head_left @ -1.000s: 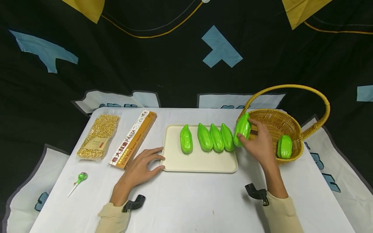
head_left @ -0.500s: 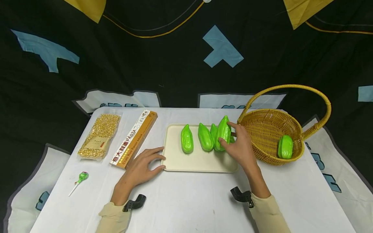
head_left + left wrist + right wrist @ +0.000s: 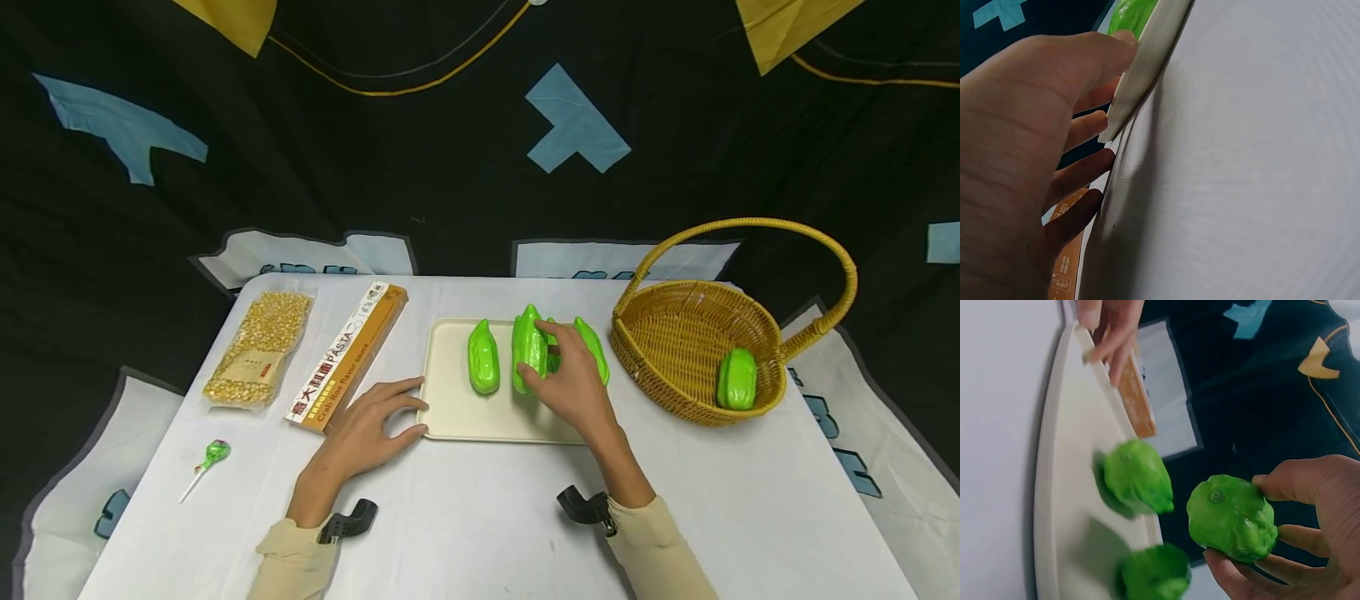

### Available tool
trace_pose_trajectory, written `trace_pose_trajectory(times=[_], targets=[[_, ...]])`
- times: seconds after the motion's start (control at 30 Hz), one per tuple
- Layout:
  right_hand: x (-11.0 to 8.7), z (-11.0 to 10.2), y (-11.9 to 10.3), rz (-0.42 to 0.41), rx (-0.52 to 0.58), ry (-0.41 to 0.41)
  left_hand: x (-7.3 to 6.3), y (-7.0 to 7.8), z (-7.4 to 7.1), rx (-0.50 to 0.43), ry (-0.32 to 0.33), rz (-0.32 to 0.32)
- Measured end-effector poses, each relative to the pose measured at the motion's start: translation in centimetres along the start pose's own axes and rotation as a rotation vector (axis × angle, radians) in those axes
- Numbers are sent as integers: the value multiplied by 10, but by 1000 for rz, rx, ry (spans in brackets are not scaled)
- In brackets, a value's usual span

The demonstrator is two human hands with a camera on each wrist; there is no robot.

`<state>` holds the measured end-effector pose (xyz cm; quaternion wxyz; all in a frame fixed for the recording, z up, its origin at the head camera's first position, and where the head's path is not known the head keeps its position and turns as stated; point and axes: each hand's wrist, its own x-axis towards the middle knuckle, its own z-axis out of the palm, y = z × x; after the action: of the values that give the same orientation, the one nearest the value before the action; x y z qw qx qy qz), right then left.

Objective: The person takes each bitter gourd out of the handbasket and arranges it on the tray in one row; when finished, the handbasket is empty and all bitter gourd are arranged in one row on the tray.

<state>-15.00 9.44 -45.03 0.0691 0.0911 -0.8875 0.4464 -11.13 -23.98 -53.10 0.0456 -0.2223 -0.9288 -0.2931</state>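
Observation:
My right hand (image 3: 576, 385) pinches a long, bright green, ridged vegetable (image 3: 527, 350) between thumb and fingers, above the cream tray (image 3: 468, 423). Seen from its end in the right wrist view, the held vegetable (image 3: 1229, 515) hangs over the tray with others below it. One similar vegetable (image 3: 483, 358) lies alone toward the tray's left; several more sit right of it, partly hidden by the right hand and its load. My left hand (image 3: 367, 429) rests with relaxed fingers at the tray's left edge, thumb tip (image 3: 1124, 37) against the rim.
A wicker basket (image 3: 660, 367) with a tall handle stands at the right, one green vegetable (image 3: 737, 379) inside. On the left lie a pasta box (image 3: 348, 358), a bag of corn kernels (image 3: 262, 346) and a lollipop (image 3: 215, 452).
My right hand has carried the green vegetable leftward from beside the basket to over the middle of the tray. The left hand has stayed at the tray's edge.

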Motion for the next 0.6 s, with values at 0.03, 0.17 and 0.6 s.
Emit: trace_pose_trajectory(times=[0.03,0.17,0.6], targets=[[0,4,-2,-2,1,-7,0,0,0,-2,1,-1],[2,18,-10,-16,16,-31,-1,1,-2,-5,5,-6],[9,61,-26,-85,-1,-99,0,0,1,-7,10,9]])
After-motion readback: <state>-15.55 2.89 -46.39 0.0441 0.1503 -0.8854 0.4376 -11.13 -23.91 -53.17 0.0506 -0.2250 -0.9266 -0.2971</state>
